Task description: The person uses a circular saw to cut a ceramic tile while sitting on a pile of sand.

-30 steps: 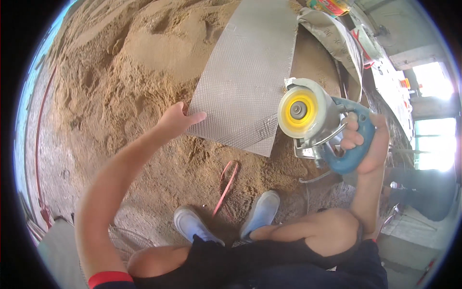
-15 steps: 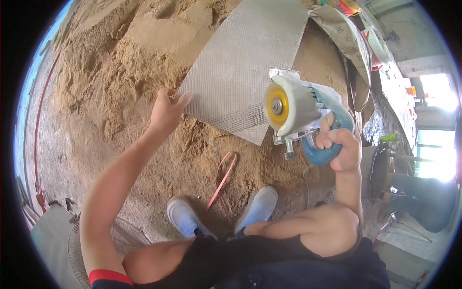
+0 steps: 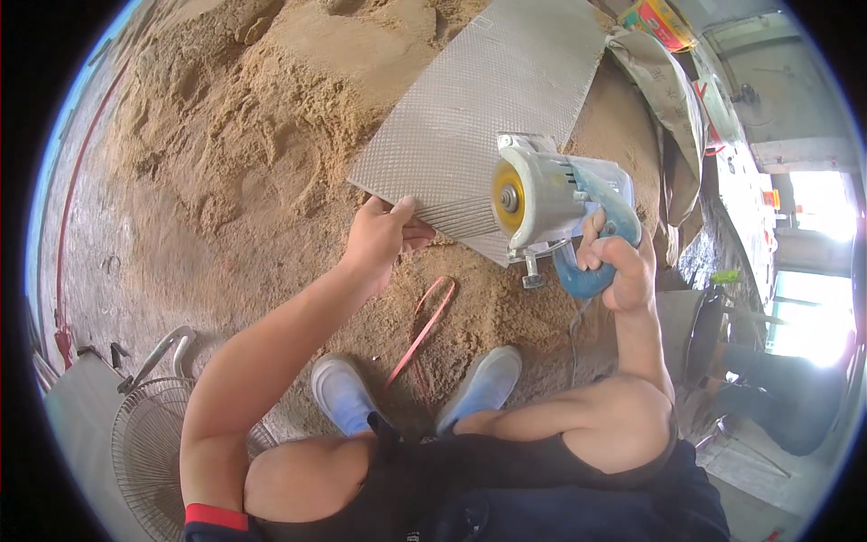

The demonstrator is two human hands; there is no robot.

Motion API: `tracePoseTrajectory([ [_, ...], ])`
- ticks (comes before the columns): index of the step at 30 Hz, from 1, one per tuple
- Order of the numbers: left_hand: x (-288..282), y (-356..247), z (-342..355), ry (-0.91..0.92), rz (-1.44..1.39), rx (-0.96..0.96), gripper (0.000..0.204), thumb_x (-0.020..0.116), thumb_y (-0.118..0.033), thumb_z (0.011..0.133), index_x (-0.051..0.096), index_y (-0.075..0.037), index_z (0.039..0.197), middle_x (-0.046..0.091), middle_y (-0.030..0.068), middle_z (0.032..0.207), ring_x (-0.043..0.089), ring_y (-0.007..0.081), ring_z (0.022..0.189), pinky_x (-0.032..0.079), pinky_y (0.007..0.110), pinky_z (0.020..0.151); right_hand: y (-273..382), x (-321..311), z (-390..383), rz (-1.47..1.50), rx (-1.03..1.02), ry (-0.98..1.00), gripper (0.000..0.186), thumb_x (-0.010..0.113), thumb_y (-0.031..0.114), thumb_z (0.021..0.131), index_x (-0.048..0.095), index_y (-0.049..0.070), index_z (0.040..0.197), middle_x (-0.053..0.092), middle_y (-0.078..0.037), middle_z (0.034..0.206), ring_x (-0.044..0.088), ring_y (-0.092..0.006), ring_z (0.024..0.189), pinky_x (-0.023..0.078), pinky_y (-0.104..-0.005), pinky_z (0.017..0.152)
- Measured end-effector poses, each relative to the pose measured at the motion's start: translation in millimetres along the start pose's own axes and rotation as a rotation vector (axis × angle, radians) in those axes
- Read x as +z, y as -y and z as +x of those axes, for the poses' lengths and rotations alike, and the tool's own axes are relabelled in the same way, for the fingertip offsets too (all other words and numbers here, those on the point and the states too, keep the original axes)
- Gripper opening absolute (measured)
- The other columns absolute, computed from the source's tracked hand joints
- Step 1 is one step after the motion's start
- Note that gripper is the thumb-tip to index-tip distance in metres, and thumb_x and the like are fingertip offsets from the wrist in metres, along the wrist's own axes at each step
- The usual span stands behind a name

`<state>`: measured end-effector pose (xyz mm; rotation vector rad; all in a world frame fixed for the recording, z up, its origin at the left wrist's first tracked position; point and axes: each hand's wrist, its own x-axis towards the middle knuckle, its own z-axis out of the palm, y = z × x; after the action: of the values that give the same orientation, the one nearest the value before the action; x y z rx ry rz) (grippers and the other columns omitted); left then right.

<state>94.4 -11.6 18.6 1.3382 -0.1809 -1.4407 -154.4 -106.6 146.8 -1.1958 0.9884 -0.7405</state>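
Seen from the middle of the view, the grey tile (image 3: 492,95), its ridged face uppermost, lay at twelve to one o'clock over the sand (image 3: 262,154), which spread away toward ten o'clock. At about ten o'clock, the left hand (image 3: 382,237) had the tile's near edge pinched, its thumb on top and the other fingers beneath. At three o'clock, the right hand (image 3: 625,269) had its fingers wrapped around the blue handle of a handheld saw (image 3: 549,194). The saw sat at two o'clock, its yellow disc (image 3: 508,199) facing nine; it overlapped the tile in view, but whether the disc touched it could not be told.

The containers stood toward the upper right. A red and yellow bucket (image 3: 659,24) leaned between one and two o'clock, near the tile's far end, its contents hidden. A pale, creased sack (image 3: 666,86) lay at two o'clock; what it held, if anything, could not be made out. A pink strap (image 3: 421,340) lay looped at six o'clock, and a wire fan guard (image 3: 149,447) showed at eight.
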Motion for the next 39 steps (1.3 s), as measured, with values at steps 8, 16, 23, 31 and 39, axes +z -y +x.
tracePoseTrajectory([
  [8,1,-3,-1,-0.009,0.026,-0.012,0.021,0.046,-0.016,0.102,0.053,0.002,0.111,0.068,0.0157,0.095,0.069,0.0224,0.082,0.057,0.033,0.072,-6,-5,4,-0.06,0.009,0.045,0.03,0.054,0.004,0.071,0.054,-0.002,0.101,0.052,-0.011,0.084,0.049,-0.0147,0.062,0.046,-0.0314,0.062],
  [16,1,-4,1,0.016,0.032,-0.026,0.025,0.046,-0.017,0.102,0.053,0.005,0.11,0.066,0.0197,0.098,0.067,0.0268,0.088,0.056,0.039,0.08,2,7,2,-0.066,0.02,-0.054,0.023,0.05,-0.001,0.07,0.056,-0.004,0.091,0.052,-0.009,0.073,0.048,-0.015,0.059,0.044,-0.0303,0.058],
  [23,-1,-2,0,0.007,0.01,0.002,0.025,0.047,-0.017,0.102,0.055,0.006,0.109,0.066,0.0199,0.096,0.068,0.0278,0.087,0.057,0.039,0.08,0,8,1,-0.067,0.036,-0.051,0.023,0.049,-0.001,0.071,0.057,-0.005,0.093,0.053,-0.009,0.074,0.05,-0.0158,0.06,0.044,-0.0307,0.058],
  [31,0,-4,-1,0.002,0.04,-0.005,0.024,0.047,-0.016,0.101,0.056,0.005,0.108,0.067,0.0194,0.097,0.068,0.0279,0.086,0.057,0.039,0.081,0,6,0,-0.092,0.033,-0.059,0.022,0.049,-0.001,0.072,0.057,-0.006,0.093,0.054,-0.01,0.075,0.05,-0.0161,0.06,0.045,-0.0312,0.058],
  [39,-2,-5,-1,0.005,0.038,-0.004,0.024,0.048,-0.016,0.101,0.056,0.006,0.108,0.067,0.0191,0.096,0.068,0.0272,0.086,0.057,0.038,0.081,2,5,-1,-0.1,0.053,-0.029,0.018,0.05,-0.001,0.073,0.054,-0.003,0.091,0.051,-0.01,0.076,0.049,-0.0154,0.059,0.046,-0.0308,0.057],
])
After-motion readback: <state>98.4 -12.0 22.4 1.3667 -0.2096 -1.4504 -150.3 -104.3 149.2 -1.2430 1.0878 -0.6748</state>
